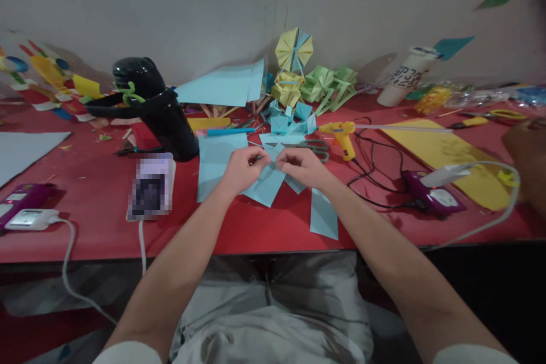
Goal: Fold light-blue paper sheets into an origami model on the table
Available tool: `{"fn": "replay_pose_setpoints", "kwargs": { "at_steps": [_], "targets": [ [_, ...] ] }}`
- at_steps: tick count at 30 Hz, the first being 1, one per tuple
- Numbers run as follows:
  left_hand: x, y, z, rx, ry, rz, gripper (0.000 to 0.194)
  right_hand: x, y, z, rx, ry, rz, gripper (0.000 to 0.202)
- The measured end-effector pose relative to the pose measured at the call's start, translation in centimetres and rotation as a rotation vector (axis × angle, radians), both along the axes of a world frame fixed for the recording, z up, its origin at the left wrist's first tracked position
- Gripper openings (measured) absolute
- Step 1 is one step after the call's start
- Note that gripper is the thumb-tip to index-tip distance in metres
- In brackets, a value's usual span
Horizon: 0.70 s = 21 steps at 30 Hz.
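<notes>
My left hand (246, 169) and my right hand (302, 166) are close together over the light-blue paper, each closed in a pinch. What lies between the fingertips is too small to make out. Under and between them, light-blue paper pieces (269, 189) overlap on the red table. A larger light-blue sheet (211, 162) lies beside my left hand, and a small light-blue rectangle (324, 217) is below my right wrist. Scissors (319, 148) with greyish-green handles lie just behind my right hand. Folded light-blue paper pieces (292, 119) are heaped beyond both hands.
A yellow glue gun (344, 135) with a black cord lies right of the hands. Left stand a black tumbler (173, 125) and a phone (151, 187). Folded paper shapes (294, 51) stand behind. At the right edge are a purple power strip (435, 193) and another person's hand (529, 159).
</notes>
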<state>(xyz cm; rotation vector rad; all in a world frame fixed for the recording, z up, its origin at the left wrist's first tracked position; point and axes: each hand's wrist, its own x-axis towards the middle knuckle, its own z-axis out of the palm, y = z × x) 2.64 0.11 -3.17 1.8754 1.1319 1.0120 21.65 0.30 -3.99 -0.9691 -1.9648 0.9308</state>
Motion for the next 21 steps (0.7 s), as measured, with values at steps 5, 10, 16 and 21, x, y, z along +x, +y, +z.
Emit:
{"fn": "replay_pose_setpoints", "kwargs": {
  "at_steps": [5, 10, 16, 21],
  "targets": [
    [-0.3, 0.2, 0.3, 0.035, -0.022, 0.058, 0.012, 0.1, -0.2, 0.7, -0.026, 0.017, -0.003, 0.01],
    [-0.2, 0.2, 0.1, 0.04, -0.025, 0.078, 0.011, 0.3, -0.2, 0.8, -0.021, 0.006, -0.029, 0.01],
    [-0.8, 0.6, 0.1, 0.036, -0.069, 0.174, 0.012, 1.1, 0.1, 0.4, -0.015, 0.023, -0.086, 0.01],
    [-0.8, 0.7, -0.1, 0.042, -0.097, 0.155, 0.015, 0.9, 0.1, 0.4, -0.009, 0.064, -0.09, 0.02]
  ]
}}
